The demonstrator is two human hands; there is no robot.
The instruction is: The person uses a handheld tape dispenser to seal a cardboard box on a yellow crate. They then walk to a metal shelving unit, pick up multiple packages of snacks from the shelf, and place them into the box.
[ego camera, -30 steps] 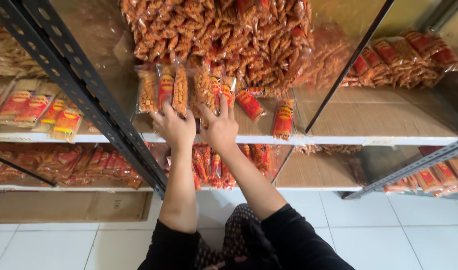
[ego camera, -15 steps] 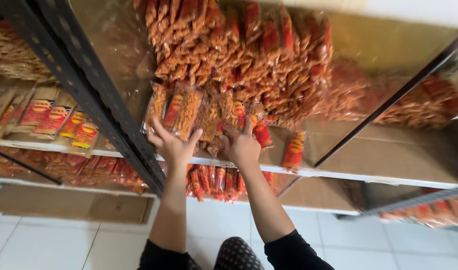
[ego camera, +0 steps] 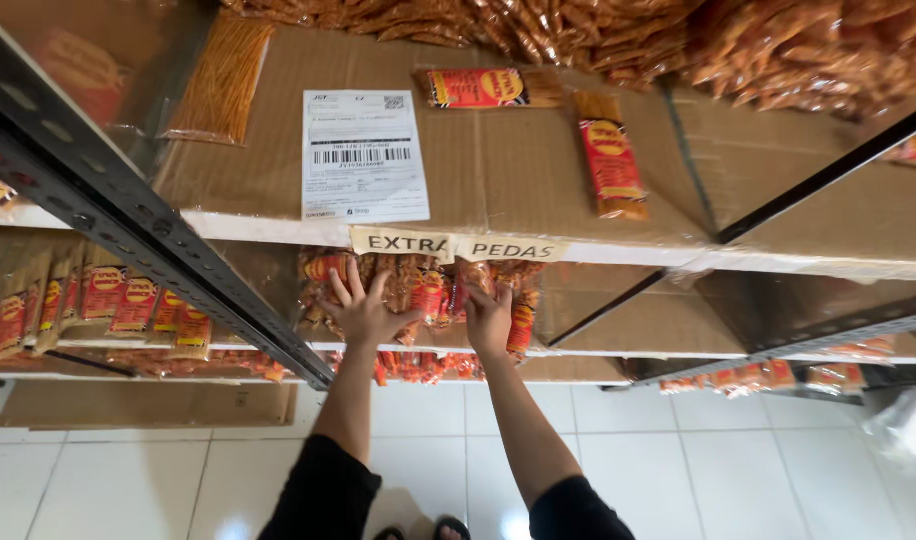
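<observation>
The left hand (ego camera: pixel 363 310) lies flat with fingers spread wide against the snack packets (ego camera: pixel 418 290), gripping nothing. The right hand (ego camera: pixel 488 318) presses on the same packets, its grip hidden behind them. The packets stand on the middle shelf (ego camera: pixel 618 350), under a cardboard-lined shelf (ego camera: pixel 498 170) bearing a white label (ego camera: pixel 363 155).

The top edge cuts off the heap of orange snack packets (ego camera: pixel 678 40) on the upper shelf. The left hand (ego camera: pixel 363 312) and right hand (ego camera: pixel 488 318) cover part of the packets (ego camera: pixel 423 295) on the middle shelf, and the right fingertips are hidden among them. A dark metal shelf post (ego camera: pixel 128 215) hides part of the row of packets (ego camera: pixel 98 305) at left. The white label (ego camera: pixel 363 155) carries print too small to make out.
</observation>
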